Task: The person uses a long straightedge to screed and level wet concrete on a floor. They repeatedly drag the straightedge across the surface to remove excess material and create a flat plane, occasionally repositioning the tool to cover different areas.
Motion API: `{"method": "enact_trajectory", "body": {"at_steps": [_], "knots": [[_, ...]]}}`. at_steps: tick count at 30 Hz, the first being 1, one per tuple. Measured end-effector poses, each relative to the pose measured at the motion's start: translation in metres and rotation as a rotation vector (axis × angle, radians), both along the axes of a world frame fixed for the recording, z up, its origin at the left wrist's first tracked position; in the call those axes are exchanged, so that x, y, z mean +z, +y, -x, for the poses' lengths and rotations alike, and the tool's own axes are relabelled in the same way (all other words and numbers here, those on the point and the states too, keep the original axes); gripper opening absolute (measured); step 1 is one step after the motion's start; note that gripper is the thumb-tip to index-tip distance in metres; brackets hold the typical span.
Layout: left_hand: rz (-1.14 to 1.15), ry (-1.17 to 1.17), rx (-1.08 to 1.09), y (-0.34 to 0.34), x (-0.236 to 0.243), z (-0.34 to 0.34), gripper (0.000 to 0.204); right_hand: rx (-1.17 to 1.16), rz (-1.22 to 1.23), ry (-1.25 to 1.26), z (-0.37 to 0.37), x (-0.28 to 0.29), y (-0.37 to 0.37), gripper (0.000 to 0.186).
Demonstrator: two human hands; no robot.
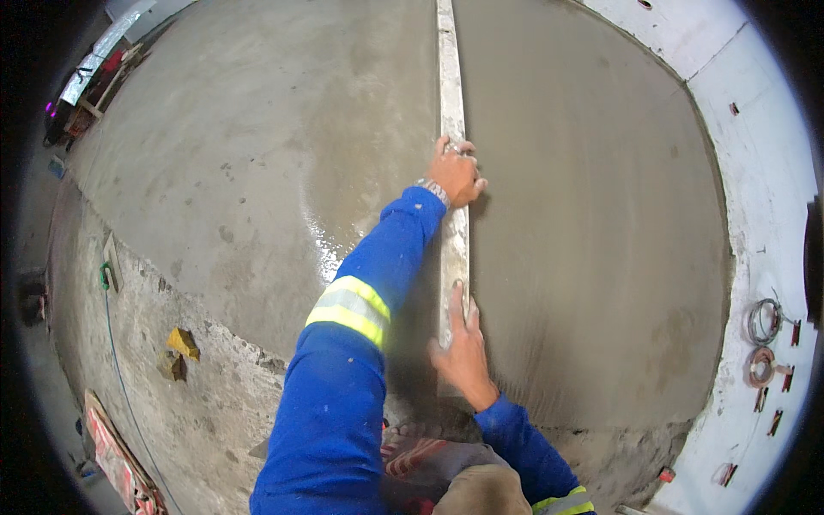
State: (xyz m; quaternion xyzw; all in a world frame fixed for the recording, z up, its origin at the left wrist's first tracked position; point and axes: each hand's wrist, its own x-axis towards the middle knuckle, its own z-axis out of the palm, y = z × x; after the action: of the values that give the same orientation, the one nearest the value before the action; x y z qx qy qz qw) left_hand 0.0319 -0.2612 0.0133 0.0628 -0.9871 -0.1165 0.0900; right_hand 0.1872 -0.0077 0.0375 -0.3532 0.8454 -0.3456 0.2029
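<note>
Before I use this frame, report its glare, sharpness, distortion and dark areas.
Head view: broken white glare on the wet grey floor, left of the long, pale, flat bar; bar, bare left hand and bare right hand look fairly sharp; the foot of the smooth white wall bows outward; the corners fall to black.

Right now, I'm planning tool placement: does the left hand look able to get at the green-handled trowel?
Probably not without moving: the left hand is on the straightedge, and the green-handled trowel lies well off to the left, across the grey floor.
</note>
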Motion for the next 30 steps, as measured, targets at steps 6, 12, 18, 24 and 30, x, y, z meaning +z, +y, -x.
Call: {"method": "enact_trajectory", "body": {"at_steps": [6, 12, 18, 24, 30], "knots": [[-0.092, -0.033, -0.015, 0.015, 0.004, -0.013, 0.033, -0.023, -0.028, -0.037, -0.008, 0.006, 0.007, 0.104], [0.01, -0.013, 0.025, -0.004, 0.002, -0.005, 0.032, 0.003, -0.016, -0.048, -0.003, 0.004, -0.006, 0.104], [-0.031, -0.008, 0.01, -0.007, 0.002, -0.011, 0.034, 0.013, 0.006, -0.013, -0.007, 0.002, -0.008, 0.104], [-0.085, 0.001, -0.002, 0.007, 0.0, -0.026, 0.033, -0.003, -0.054, -0.045, -0.018, 0.008, 0.002, 0.104], [-0.027, 0.025, 0.012, -0.012, 0.003, -0.018, 0.032, 0.015, 0.01, -0.043, -0.011, 0.004, -0.009, 0.104]]}}
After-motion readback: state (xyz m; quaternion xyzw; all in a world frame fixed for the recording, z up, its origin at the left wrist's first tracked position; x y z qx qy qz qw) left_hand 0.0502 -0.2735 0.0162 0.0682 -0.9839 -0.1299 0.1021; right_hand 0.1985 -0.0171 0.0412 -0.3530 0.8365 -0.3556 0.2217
